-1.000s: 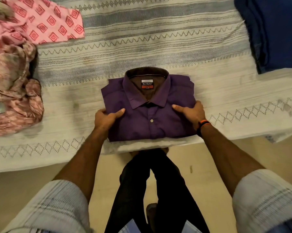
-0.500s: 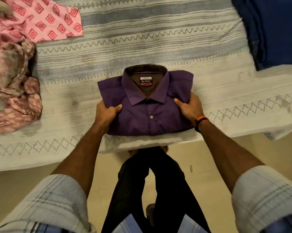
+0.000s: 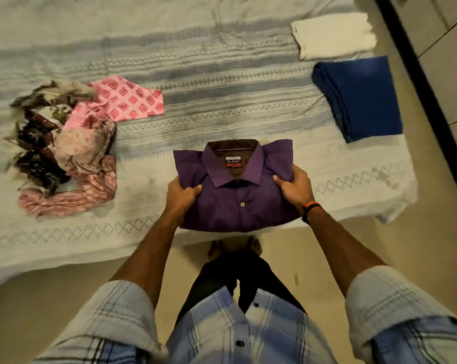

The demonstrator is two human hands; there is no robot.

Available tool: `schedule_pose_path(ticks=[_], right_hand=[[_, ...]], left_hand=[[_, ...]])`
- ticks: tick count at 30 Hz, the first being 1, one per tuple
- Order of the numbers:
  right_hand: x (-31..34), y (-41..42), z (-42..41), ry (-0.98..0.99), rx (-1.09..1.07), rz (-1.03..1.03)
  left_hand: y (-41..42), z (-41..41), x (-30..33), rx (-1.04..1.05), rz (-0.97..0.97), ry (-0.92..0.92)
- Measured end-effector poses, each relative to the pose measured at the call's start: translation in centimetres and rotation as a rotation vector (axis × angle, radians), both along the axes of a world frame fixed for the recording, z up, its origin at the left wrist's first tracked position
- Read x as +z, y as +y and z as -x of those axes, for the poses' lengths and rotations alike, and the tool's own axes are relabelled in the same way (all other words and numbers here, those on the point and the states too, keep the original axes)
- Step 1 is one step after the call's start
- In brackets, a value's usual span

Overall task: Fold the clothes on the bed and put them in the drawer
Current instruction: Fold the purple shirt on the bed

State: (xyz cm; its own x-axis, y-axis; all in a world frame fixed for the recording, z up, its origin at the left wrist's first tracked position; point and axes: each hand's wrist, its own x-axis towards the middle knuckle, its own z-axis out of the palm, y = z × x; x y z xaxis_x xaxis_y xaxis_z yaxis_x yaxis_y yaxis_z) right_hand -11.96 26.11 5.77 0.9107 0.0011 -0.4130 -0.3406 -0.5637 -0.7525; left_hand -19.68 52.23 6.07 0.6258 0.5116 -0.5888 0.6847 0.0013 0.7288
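folding looks finished on the purple shirt [image 3: 238,195]: it sits as a neat collar-up rectangle at the near edge of the bed [image 3: 222,95]. your left hand [image 3: 181,194] and right hand [image 3: 294,189] each grip a side of it, thumbs on top and fingers curled under. two folded pieces, a blue cloth [image 3: 359,101] and a white towel [image 3: 332,35], lie to your right. a heap of pink and floral clothes [image 3: 64,151] to your left is unfolded. no drawer is in view, so by my reading nothing is put away yet.
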Motion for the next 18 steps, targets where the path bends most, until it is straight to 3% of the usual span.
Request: schedule_pose_path(ticks=[5,18], right_hand=[[4.2,-1.2,2.6,-0.03,-0.042,-0.031],[7.8,-7.8,2.9,-0.11,-0.103,-0.05]], left_hand=[[-1.1,1.9,4.4,-0.041,-0.009,-0.031],[-6.8,0.1,7.7,-0.152,-0.01,-0.093]])
